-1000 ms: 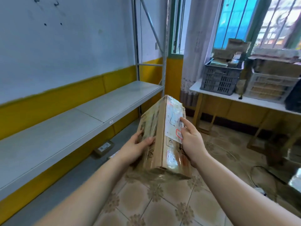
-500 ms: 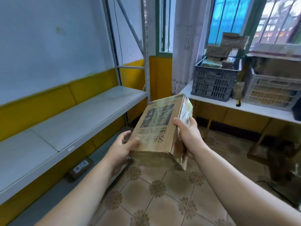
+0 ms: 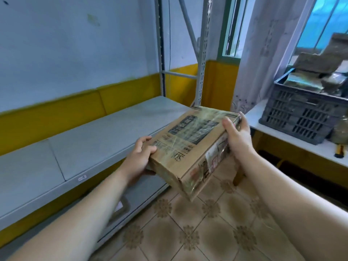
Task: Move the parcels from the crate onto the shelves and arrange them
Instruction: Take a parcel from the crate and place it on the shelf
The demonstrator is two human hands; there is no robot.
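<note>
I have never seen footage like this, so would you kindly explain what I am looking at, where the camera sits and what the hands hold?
There is no machine here. A person wears a wide-angle camera on the head, looking forward and down, so the two bare arms are their own. The left hand and right hand grip a taped cardboard parcel, tilted in the air and not yet on the grey shelf. On the white table to the right stands a dark crate holding more parcels.
</note>
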